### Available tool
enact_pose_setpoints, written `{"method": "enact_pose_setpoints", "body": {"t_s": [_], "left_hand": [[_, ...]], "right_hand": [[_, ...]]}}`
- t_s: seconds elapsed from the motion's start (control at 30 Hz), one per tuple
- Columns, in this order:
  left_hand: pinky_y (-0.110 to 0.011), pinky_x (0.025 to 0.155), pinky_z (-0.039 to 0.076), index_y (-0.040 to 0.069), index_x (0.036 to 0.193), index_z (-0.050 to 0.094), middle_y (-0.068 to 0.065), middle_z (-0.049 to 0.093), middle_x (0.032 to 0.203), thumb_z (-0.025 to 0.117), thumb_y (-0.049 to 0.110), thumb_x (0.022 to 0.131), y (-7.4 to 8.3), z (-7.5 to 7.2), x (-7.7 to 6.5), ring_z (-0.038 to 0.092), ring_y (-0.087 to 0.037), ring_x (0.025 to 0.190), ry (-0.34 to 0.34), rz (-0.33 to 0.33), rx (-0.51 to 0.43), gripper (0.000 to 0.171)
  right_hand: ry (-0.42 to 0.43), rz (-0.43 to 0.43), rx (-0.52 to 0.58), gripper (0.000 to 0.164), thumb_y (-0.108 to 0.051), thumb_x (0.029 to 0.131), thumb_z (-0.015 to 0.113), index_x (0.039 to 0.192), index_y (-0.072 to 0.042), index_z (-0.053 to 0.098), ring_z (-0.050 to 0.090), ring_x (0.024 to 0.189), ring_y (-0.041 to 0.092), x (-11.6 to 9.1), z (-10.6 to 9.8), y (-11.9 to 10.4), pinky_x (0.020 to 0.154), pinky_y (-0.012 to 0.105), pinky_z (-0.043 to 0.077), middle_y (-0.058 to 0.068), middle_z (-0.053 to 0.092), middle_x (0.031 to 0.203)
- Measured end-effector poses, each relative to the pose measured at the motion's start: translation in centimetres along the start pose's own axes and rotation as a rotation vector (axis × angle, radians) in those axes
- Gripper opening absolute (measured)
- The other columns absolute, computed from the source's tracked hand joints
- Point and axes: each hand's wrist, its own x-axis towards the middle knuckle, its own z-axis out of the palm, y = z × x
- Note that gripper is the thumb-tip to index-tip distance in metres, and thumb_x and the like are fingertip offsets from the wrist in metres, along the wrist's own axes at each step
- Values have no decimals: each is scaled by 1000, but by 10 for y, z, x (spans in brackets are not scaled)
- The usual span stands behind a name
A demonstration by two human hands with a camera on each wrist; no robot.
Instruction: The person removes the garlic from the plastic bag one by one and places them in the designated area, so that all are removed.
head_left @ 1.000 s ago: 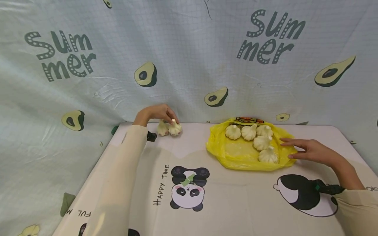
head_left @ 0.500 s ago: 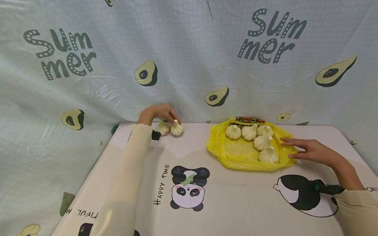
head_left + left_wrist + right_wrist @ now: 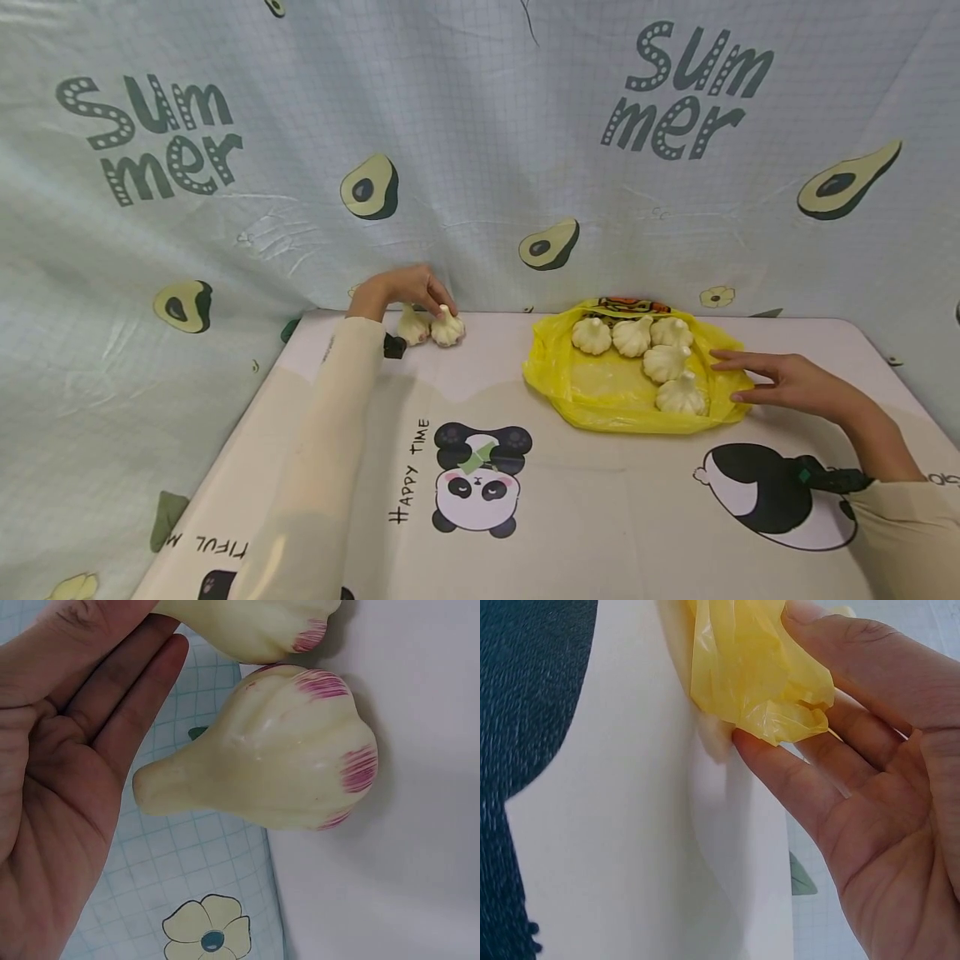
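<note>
In the head view, my left hand (image 3: 408, 286) is at the far left of the table, pinching the stem of a garlic bulb (image 3: 447, 327). A second garlic bulb (image 3: 413, 325) stands close beside it; the left wrist view shows this purple-streaked bulb (image 3: 262, 750) below the pinched one (image 3: 255, 626). My right hand (image 3: 798, 387) holds the right edge of an open yellow plastic bag (image 3: 551, 367), with thumb and fingers on either side of the crinkled plastic (image 3: 761, 667). Several garlic bulbs (image 3: 666, 363) sit inside the bag, mostly along its back and right side.
A pale tablecloth (image 3: 585, 517) printed with pandas covers the table. Right behind the table's back edge hangs a light blue curtain (image 3: 465, 125) with avocado prints, close to my left hand and the bag.
My left hand and sleeve have shifted slightly right, the pinched garlic bulb with them. My right hand and the bag look unmoved.
</note>
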Motion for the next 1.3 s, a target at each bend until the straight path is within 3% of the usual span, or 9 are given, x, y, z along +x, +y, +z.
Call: {"method": "enact_pose_setpoints", "body": {"t_s": [0.1,0.33,0.47,0.6,0.7,0.87,1.03,1.17,1.3], "left_hand": [[-22,87,53,-2,110,78,-11,76,111,75,-2,89,-1,-1,-2,66,-8,95,1,-13,11,21],[-29,95,53,-3,119,74,-14,73,120,73,-2,91,3,-1,-7,68,-16,106,-4,-54,-1,28],[-37,104,50,-5,129,67,-19,66,132,71,1,94,8,-2,-11,63,-27,123,2,-38,-6,36],[-42,108,47,-1,132,66,-20,62,137,70,8,96,17,-4,-16,56,-34,131,51,19,7,37],[-44,108,47,4,133,68,-18,63,138,69,13,98,26,-6,-20,58,-32,130,103,65,7,36],[-43,109,45,11,136,67,-13,61,141,68,21,100,47,-6,-23,58,-26,131,99,130,10,37],[-41,108,47,15,136,67,-7,63,141,67,21,100,63,1,-24,58,-27,131,64,214,50,37],[-37,104,50,18,135,68,2,66,137,67,20,100,72,11,-22,62,-17,125,57,264,94,35],[-33,103,51,19,135,68,4,66,135,68,23,100,79,22,-21,63,-11,122,58,290,112,36]], "right_hand": [[-1,1,8,47,-34,89,79,132,-20,70,52,128,40,0,0,-1,92,30,49,15,56,147],[15,-13,14,46,-34,89,80,132,-22,70,51,129,12,-2,1,1,90,19,47,14,57,146],[1,6,23,46,-34,89,79,133,-21,70,51,131,25,-3,1,-1,92,24,48,15,56,147],[-14,11,52,47,-32,89,79,133,-16,69,48,131,47,-2,1,-3,99,51,50,20,54,148],[-20,9,67,48,-31,89,79,133,-13,69,47,132,51,0,1,-3,98,64,46,22,53,147],[-13,8,33,48,-32,89,79,132,-16,69,49,130,48,0,1,-1,97,59,48,19,55,147],[-16,5,60,48,-31,89,79,133,-15,69,47,130,51,0,1,1,97,64,46,22,53,148],[-18,5,66,48,-31,89,79,133,-15,69,46,131,52,1,2,2,97,67,45,23,52,148],[-15,8,38,47,-33,89,79,133,-17,69,49,129,48,2,2,2,97,57,50,19,53,148]]}}
